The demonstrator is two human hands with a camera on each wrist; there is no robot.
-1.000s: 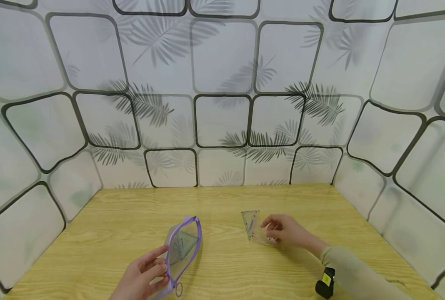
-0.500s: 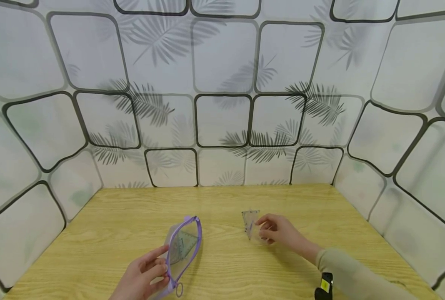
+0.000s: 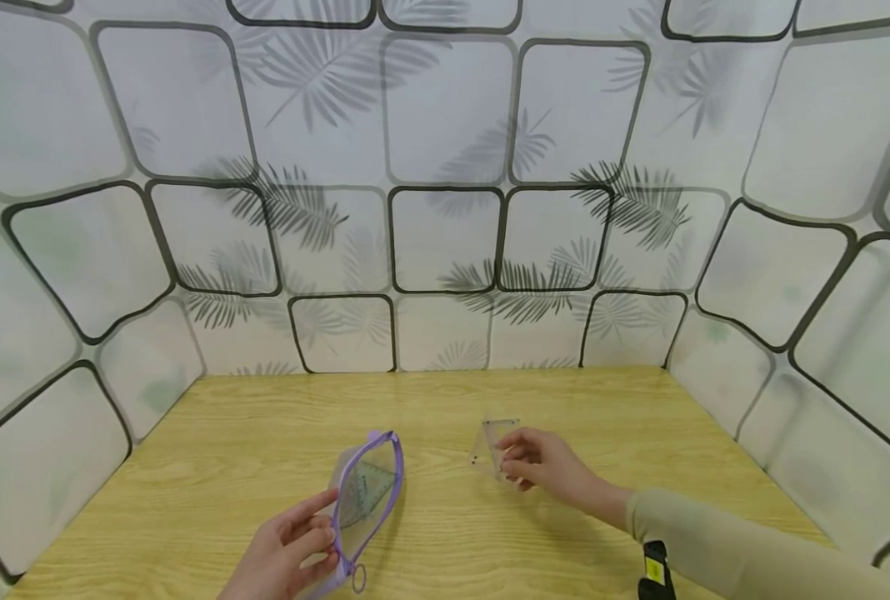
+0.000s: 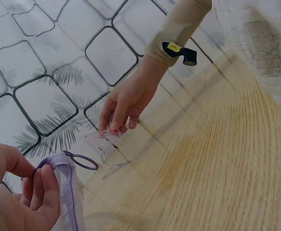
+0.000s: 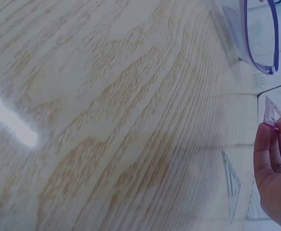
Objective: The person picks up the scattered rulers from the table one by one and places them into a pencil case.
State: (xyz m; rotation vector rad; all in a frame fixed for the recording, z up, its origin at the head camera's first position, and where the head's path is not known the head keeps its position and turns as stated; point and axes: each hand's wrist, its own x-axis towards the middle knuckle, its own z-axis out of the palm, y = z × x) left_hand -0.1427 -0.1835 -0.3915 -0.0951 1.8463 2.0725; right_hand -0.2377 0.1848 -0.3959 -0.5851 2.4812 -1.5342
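Note:
At the left of the head view, my left hand (image 3: 287, 546) grips the near edge of a see-through pouch (image 3: 346, 460) with a purple zip. The pouch's mouth is spread, and a greenish set square (image 3: 373, 487) shows inside. A ring pull (image 4: 85, 161) hangs from the zip near my fingers. To the right, my right hand (image 3: 553, 471) pinches a clear pinkish set square (image 4: 99, 141) between thumb and fingers, held above the table. Under and behind it, another clear set square (image 5: 233, 185) lies on the wood.
The light wooden table (image 3: 445, 542) runs back to a patterned cloth wall (image 3: 445, 250), with cloth also standing at both sides. A black strap with a yellow label (image 3: 653, 569) sits on the right sleeve (image 3: 715, 537).
My right hand has moved left, carrying the pinkish set square, which now overlaps the set square on the table. My left hand and the pouch have stayed put.

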